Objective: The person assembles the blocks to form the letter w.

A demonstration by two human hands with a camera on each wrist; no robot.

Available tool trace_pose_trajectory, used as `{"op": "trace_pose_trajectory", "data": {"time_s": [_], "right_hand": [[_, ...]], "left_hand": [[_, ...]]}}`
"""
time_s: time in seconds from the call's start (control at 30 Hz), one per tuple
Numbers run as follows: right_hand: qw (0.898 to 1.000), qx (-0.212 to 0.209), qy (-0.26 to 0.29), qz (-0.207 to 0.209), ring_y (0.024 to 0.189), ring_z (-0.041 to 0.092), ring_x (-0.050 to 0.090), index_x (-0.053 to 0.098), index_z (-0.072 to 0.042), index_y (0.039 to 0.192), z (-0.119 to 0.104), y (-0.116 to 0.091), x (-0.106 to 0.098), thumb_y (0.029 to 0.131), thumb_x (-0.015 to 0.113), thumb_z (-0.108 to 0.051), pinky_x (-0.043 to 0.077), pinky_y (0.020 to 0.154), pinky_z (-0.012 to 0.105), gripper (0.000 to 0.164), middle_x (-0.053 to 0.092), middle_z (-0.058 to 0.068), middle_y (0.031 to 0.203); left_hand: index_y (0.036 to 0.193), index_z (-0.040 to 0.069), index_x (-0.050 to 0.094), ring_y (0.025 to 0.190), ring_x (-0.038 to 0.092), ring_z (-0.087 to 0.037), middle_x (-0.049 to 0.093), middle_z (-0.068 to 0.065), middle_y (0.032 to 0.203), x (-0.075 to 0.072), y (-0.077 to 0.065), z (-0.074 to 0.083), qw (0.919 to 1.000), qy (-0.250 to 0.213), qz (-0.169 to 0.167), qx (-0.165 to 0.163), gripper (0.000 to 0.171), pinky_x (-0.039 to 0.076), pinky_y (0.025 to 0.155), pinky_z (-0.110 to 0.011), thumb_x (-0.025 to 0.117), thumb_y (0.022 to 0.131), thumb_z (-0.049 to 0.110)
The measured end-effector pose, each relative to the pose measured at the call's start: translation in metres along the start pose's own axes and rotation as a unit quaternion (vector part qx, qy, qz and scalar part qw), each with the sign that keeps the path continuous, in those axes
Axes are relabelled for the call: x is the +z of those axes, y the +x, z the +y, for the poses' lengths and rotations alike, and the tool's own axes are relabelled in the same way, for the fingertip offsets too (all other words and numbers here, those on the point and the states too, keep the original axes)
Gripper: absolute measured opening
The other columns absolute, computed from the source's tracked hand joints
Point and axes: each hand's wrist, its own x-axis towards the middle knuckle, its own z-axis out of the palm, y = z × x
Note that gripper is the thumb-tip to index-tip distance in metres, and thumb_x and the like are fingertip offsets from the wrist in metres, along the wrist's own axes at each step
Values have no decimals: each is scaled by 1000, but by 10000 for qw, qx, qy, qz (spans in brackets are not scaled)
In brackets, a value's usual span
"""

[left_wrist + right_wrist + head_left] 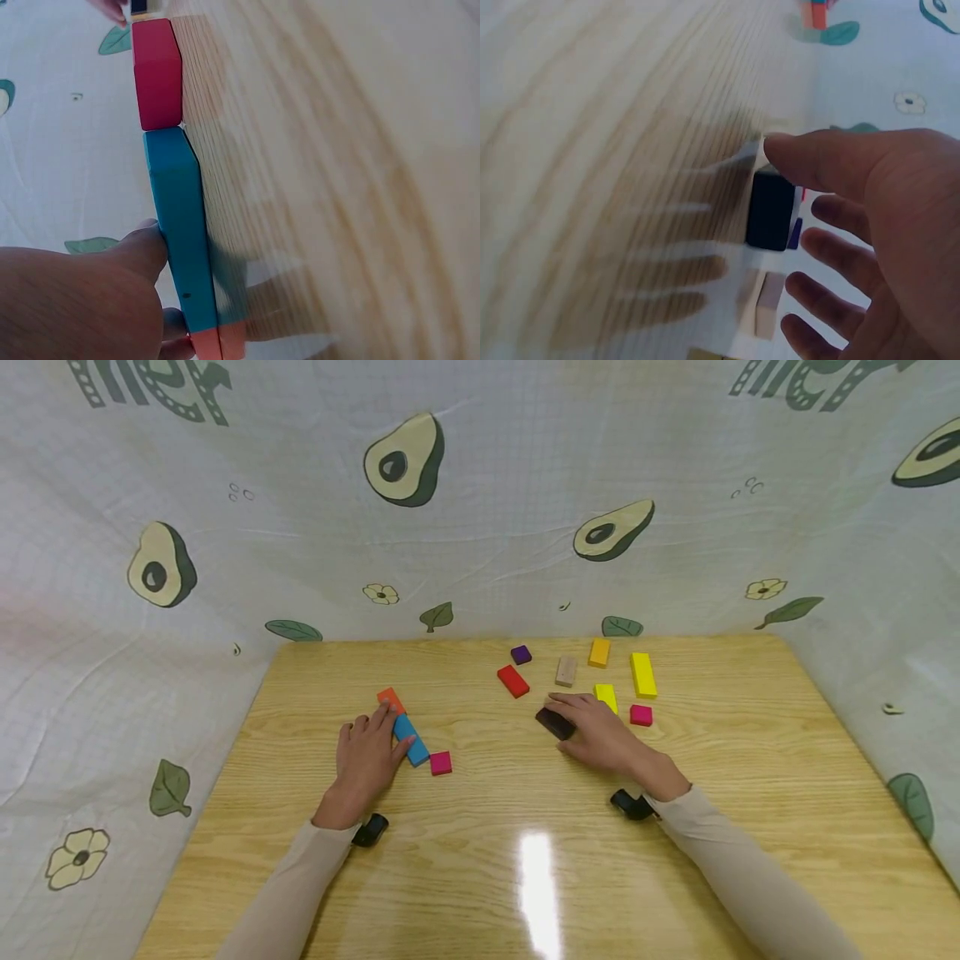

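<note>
My left hand [365,766] reaches over the left of the table, its fingertips on an orange block [387,695] and its thumb at a blue block [411,745]. Those two blocks meet end to end in a slanting row. A crimson block [441,763], also visible in the left wrist view [157,75], sits by the blue block's near end. Near the middle, my right hand [600,735] is spread about a black block [553,723]. In the right wrist view the thumb lies by one end of the black block [771,210], with the fingers extended and apart beyond it.
Beyond the right hand lie a red block [513,682], a purple block [521,654], a plain wooden block [566,671] and an amber block [599,652]. Two yellow blocks [643,675] and another crimson block [641,715] lie farther right. A patterned cloth [480,543] hangs behind the table.
</note>
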Motion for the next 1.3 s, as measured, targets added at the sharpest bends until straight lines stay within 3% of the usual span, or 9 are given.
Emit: {"op": "trace_pose_trajectory", "data": {"time_s": [0.27, 0.47, 0.73, 0.9, 1.3], "right_hand": [[9989, -344, 142, -277, 145, 46, 43, 53, 1, 154, 11, -2, -4, 93, 67, 2, 35, 118, 64, 62, 45, 20, 163], [9970, -663, 91, -376, 143, 47, 47, 54, 4, 152, 15, 3, -4, 87, 56, 12, 37, 117, 64, 65, 51, 20, 159], [9960, -841, -23, -294, 134, 44, 53, 64, 2, 143, 13, 7, -5, 93, 79, -5, 41, 113, 62, 52, 63, 20, 145], [9976, -677, 19, -171, 132, 41, 55, 67, 0, 140, 7, 9, 0, 93, 83, -13, 42, 113, 60, 52, 65, 18, 140], [9981, -387, 31, 487, 131, 36, 56, 71, -3, 138, -52, 27, 23, 90, 87, -25, 38, 116, 58, 55, 68, 14, 138]], "left_hand": [[158, -2, 45, 140, 45, -48, 40, -21, 166, 0, -1, 0, 10000, -66, 67, 28, 66, 32, 117, -65, 57, 109, 41], [158, -2, 45, 140, 46, -49, 40, -21, 166, -1, -1, 0, 10000, -51, 59, 49, 66, 33, 117, -64, 56, 110, 41], [159, -2, 44, 139, 46, -49, 40, -22, 166, -1, -1, 0, 10000, -41, 65, 56, 66, 34, 116, -65, 56, 110, 41], [157, -3, 46, 137, 48, -50, 42, -22, 164, -1, -2, 1, 9998, -67, 169, 88, 65, 35, 115, -65, 59, 109, 40], [157, -2, 47, 137, 48, -49, 44, -21, 164, -1, -4, 1, 9996, -4, 274, 108, 63, 36, 114, -64, 59, 109, 37]]}}
